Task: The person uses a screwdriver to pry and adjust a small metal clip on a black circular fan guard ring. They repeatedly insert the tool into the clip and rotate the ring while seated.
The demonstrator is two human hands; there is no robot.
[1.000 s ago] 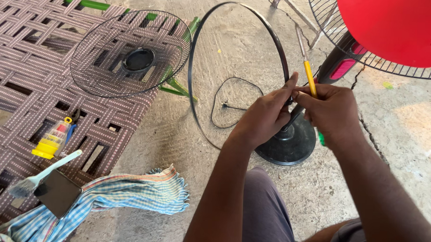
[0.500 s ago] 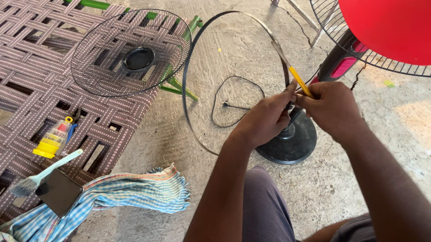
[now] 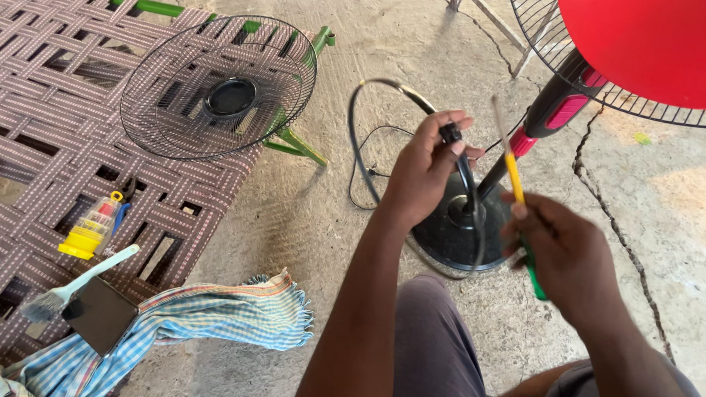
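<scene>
**Hands on ring and screwdriver beside fan stand**

Left hand [image 3: 420, 171], head view: closed around a thin black ring [image 3: 370, 93], fingertips pinching a small black clasp at its upper edge. The ring stands roughly upright, above the concrete floor [image 3: 359, 34], its lower arc crossing in front of the round black fan base [image 3: 453, 233].

Right hand [image 3: 564, 251]: closed on a screwdriver [image 3: 515, 177] with a yellow and green handle, shaft pointing up and away. Its tip is blurred and sits apart from the clasp.

Surroundings: a red fan blade [image 3: 648, 40] and rear grille top the stand at upper right. A detached wire fan guard [image 3: 220, 84] lies on a woven cot [image 3: 28, 93]. Near the cot's front edge lie a yellow bottle [image 3: 92, 228], a pale brush [image 3: 76, 283], a dark flat case [image 3: 100, 315] and a checked blue cloth [image 3: 208, 315].
</scene>
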